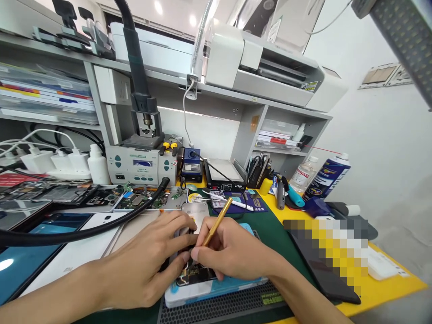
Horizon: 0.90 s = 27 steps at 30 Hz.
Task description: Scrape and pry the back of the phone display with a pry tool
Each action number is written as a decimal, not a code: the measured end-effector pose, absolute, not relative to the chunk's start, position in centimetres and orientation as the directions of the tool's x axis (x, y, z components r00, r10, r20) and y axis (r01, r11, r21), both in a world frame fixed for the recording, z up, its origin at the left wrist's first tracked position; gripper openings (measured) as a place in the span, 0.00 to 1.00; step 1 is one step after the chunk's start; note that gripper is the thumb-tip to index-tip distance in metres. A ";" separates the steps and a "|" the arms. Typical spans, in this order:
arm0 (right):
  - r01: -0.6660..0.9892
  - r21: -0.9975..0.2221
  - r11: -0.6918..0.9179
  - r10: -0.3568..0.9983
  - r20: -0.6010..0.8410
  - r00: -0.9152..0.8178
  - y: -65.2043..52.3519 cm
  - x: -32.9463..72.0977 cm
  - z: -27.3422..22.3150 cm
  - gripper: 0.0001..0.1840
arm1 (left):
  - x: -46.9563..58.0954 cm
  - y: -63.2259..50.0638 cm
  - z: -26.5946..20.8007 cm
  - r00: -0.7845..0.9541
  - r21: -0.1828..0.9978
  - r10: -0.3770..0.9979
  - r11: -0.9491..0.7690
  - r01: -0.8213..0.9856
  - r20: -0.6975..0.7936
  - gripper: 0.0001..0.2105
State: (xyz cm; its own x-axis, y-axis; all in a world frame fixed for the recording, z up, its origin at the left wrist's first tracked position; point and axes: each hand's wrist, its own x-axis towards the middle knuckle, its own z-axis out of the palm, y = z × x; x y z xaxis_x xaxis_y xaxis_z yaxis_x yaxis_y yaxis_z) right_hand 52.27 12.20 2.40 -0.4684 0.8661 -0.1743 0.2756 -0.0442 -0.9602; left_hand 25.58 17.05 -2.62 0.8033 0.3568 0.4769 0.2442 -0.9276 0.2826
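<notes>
Dark board (201, 275) rests on blue-white tray (189, 294).

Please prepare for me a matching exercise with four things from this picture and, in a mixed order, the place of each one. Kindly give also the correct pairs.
Things
1. Golden pen-like tool
2. Blue spray can
3. White bottle
4. White machine with a dark slot

Places
A. Just left of the grey station with a display
B. On top of the shelf unit
C. Between the fingers of the right hand
D. Beside the clear bottle

Right pairs: 1-C, 2-D, 3-A, 4-B
</notes>
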 end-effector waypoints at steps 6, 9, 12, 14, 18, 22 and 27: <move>0.313 -0.942 -0.123 0.853 -0.262 -0.452 12.3 52.0 3.4 0.23 | 25.3 16.6 -3.8 0.811 0.129 0.305 -0.952 0.279 0.500 0.21; 0.390 -0.910 -0.145 0.849 -0.317 -0.423 12.5 51.6 4.2 0.21 | 25.6 16.4 -4.5 0.766 0.124 0.300 -0.952 0.281 0.568 0.23; 0.433 -0.892 -0.128 0.836 -0.333 -0.437 12.6 51.5 4.6 0.21 | 25.8 16.2 -4.6 0.773 0.078 0.281 -0.954 0.289 0.569 0.23; 0.429 -0.895 -0.126 0.830 -0.332 -0.449 12.7 51.6 4.5 0.21 | 25.8 16.2 -4.4 0.779 0.029 0.263 -0.953 0.301 0.569 0.23; 0.357 -0.923 -0.143 0.832 -0.308 -0.461 12.6 51.7 4.1 0.25 | 25.4 16.3 -4.6 0.808 -0.058 0.215 -0.954 0.293 0.548 0.22; 0.275 -0.951 -0.144 0.853 -0.260 -0.453 12.2 51.6 3.9 0.29 | 25.3 16.3 -6.2 0.802 -0.102 0.198 -0.947 0.306 0.564 0.23; 0.246 -0.955 -0.167 0.866 -0.262 -0.426 11.9 51.5 3.5 0.30 | 25.4 16.7 -9.2 0.732 -0.067 0.219 -0.938 0.340 0.645 0.29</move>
